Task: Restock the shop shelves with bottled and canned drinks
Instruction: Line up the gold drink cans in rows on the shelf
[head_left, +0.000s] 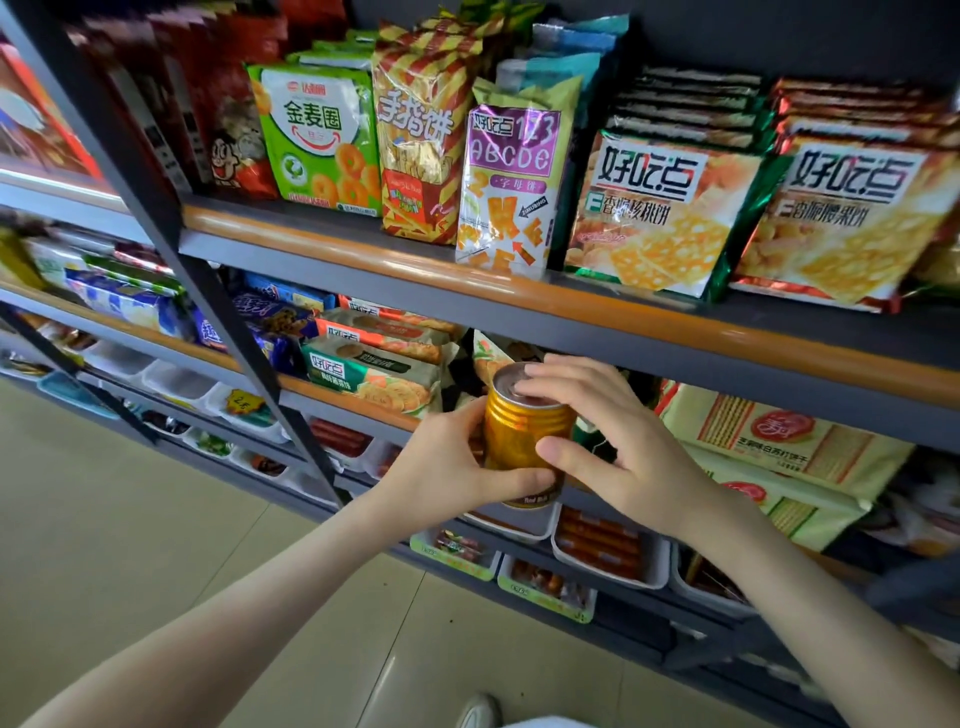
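Left grip (447, 462) curls round gold can (514, 436) low, right grip (618, 441) pinches rim and side; can held at middle shelf (353, 401) front. Risk: tight gap, can may shove biscuit packs (374, 374) or topple.

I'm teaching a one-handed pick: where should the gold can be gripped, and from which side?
Probably round the ribbed wall of the gold can, mid-height, from the aisle side: it stands upright, with shelved packets behind and a shelf above. The left hand grips there.
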